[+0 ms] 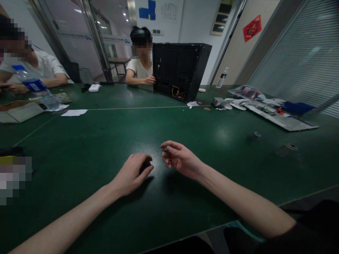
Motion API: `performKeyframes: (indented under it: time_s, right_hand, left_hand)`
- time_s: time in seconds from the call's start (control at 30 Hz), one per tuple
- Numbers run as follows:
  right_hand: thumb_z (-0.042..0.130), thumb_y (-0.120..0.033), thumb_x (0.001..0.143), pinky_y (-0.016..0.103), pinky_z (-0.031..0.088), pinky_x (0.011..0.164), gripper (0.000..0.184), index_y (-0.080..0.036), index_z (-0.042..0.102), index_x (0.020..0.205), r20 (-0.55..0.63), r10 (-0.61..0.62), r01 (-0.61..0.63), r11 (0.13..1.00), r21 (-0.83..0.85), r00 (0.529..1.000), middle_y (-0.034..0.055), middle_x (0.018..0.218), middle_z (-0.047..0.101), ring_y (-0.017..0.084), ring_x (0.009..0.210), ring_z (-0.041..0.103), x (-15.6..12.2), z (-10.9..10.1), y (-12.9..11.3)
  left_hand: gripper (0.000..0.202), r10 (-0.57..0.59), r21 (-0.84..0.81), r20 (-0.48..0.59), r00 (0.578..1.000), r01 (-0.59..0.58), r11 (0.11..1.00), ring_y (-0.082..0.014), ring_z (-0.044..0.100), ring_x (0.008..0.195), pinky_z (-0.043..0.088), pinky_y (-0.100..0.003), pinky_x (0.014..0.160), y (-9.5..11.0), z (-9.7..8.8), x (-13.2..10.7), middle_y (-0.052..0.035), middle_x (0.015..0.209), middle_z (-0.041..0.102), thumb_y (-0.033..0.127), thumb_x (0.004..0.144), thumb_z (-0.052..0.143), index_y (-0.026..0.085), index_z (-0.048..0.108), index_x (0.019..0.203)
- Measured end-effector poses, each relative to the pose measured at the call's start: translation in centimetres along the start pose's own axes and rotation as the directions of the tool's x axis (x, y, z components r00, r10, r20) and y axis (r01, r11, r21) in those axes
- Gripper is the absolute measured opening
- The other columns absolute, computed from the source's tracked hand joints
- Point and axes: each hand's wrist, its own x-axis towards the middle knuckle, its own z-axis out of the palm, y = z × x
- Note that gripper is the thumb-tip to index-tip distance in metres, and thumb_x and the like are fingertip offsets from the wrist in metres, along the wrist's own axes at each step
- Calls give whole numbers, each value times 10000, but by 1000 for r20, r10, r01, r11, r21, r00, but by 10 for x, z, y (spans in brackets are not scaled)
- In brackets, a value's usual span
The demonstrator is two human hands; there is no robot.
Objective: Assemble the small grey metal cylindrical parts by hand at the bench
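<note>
My left hand [134, 171] rests on the green table [106, 141], its fingers curled over a small dark thing that I cannot make out. Just to its right, my right hand [177, 157] hovers slightly above the table with the fingers pinched on a tiny dark part [165, 150], too small to name. The two hands are a few centimetres apart near the table's front middle.
A black computer case [180, 68] stands at the far side, a seated person's hand on it. Another person sits far left behind a water bottle [37, 88] and cardboard box [18, 110]. Loose parts and panels [270, 111] lie at the right; two small round parts [255, 135] lie nearer.
</note>
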Motion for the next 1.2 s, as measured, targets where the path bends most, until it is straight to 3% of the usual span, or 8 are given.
performKeyframes:
  time_s: [0.17, 0.73, 0.87, 0.97, 1.03, 1.1, 1.17, 1.2]
  right_hand:
    - [685, -304, 777, 173, 421, 501, 162, -192, 627, 880, -15, -12, 13, 1000, 7, 1000, 1, 757, 642, 75, 603, 567, 1, 2, -1]
    - [688, -304, 770, 176, 417, 492, 171, -206, 606, 883, -13, -23, 23, 1000, 14, 1000, -4, 775, 638, 77, 602, 560, 0, 2, -3]
    - [701, -287, 750, 180, 425, 506, 180, -205, 603, 877, -46, -43, 40, 996, -76, 998, 1, 805, 629, 81, 629, 562, 0, 6, -8]
    - [685, -304, 756, 198, 436, 531, 181, -206, 607, 887, -100, -151, 120, 955, -272, 983, 11, 826, 621, 94, 660, 560, 2, -2, -24]
    - [660, -326, 772, 215, 444, 552, 196, -209, 610, 921, -146, -314, 207, 846, -491, 938, 20, 835, 622, 110, 689, 562, 0, -23, -42]
    - [628, -341, 789, 240, 452, 582, 225, -205, 609, 967, -188, -513, 214, 625, -750, 838, 34, 844, 630, 131, 718, 571, -9, -57, -68]
    - [585, -330, 808, 274, 457, 632, 238, -188, 613, 997, -219, -688, 17, 318, -948, 692, 61, 884, 639, 148, 734, 582, -28, -102, -98]
    - [566, -308, 816, 286, 449, 662, 218, -184, 624, 985, -217, -775, -169, 143, -975, 593, 73, 902, 644, 148, 726, 583, -41, -126, -114]
  left_hand:
    - [223, -4, -4, -3, 1000, 4, 1000, -236, 591, 897, 459, -408, 820, 1, 0, 0, -78, 968, 648, 339, 907, 444, 181, 559, 1015]
    - [231, 3, -13, -4, 1000, -3, 1000, -231, 587, 907, 447, -416, 830, 0, 1, 0, -87, 981, 649, 332, 909, 446, 172, 563, 1028]
    - [235, 3, -13, -6, 1000, -3, 1000, -234, 588, 911, 448, -414, 840, -1, 0, 0, -92, 988, 650, 335, 906, 448, 172, 567, 1026]
    - [249, 3, -23, 2, 1000, -3, 1000, -238, 586, 920, 458, -416, 838, -2, -1, -1, -91, 1002, 646, 350, 914, 435, 176, 565, 1035]
    - [254, 0, -29, 5, 1000, 0, 1000, -243, 587, 930, 466, -417, 833, -4, -2, -2, -86, 1007, 647, 360, 917, 429, 184, 564, 1041]
    - [253, -6, -30, 5, 1000, 6, 1000, -246, 591, 937, 471, -418, 830, -4, -2, -2, -82, 1006, 650, 364, 917, 430, 190, 563, 1045]
    - [251, -11, -29, 4, 1000, 11, 1000, -246, 593, 940, 472, -422, 833, -4, -1, -2, -80, 1005, 652, 362, 916, 434, 190, 562, 1046]
    - [250, -11, -29, 6, 1000, 11, 1000, -245, 593, 943, 472, -423, 835, -3, -1, -1, -81, 1009, 652, 360, 915, 436, 189, 562, 1047]
